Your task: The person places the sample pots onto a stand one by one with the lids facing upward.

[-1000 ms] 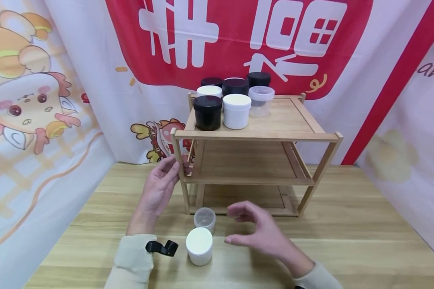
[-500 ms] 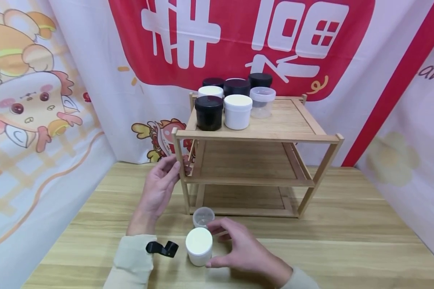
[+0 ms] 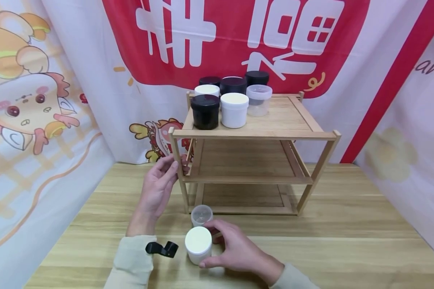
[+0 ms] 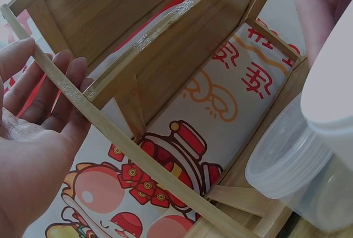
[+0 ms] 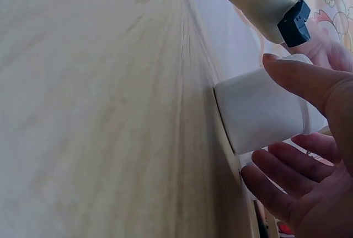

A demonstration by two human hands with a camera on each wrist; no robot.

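Note:
A white lidded jar (image 3: pixel 198 243) stands upright on the table, with a small clear plastic jar (image 3: pixel 201 214) just behind it. My right hand (image 3: pixel 236 249) is curled round the white jar's right side. In the right wrist view its thumb (image 5: pixel 298 78) lies across one side of the jar, while the fingers (image 5: pixel 281 174) line the opposite side. At the left front post of a three-tier wooden rack (image 3: pixel 253 135), my left hand (image 3: pixel 159 186) grips the post. The left wrist view shows the thumb on one side of the post (image 4: pixel 102 119) and fingers behind it.
On the rack's top shelf stand a black jar (image 3: pixel 205 113), a white jar (image 3: pixel 234 111), a clear jar (image 3: pixel 258 100) and several more behind. Two lower shelves sit beneath. Printed cloth (image 3: pixel 123 112) hangs behind and at both sides of the wooden table (image 3: pixel 347 249).
My right hand has come left and nearer to the body, from beside the jars to round the white jar. The left hand keeps its hold on the rack post.

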